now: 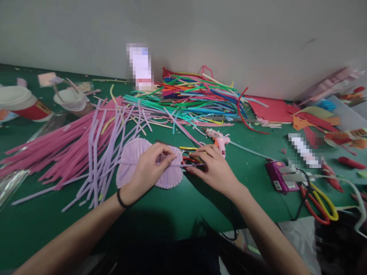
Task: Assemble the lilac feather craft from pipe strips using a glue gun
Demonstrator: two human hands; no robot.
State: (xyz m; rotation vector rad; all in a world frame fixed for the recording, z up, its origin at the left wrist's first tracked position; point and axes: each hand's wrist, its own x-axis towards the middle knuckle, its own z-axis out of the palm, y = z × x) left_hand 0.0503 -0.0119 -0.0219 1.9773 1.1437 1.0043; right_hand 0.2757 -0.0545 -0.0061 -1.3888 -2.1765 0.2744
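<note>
With your left hand (147, 167) pinching the lilac strip (187, 165) and your right hand (218, 168) closed on its end, a hard pull could have buckled the lilac pads (170, 178), lying toward the front edge of the counter (189, 204), or snagged on the red-handled tool (187, 157).

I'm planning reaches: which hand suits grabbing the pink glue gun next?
Probably the right hand: it is beside the pink, orange-triggered glue gun, while the left hand is farther off, over the fuzzy lilac rounded pieces.
</note>
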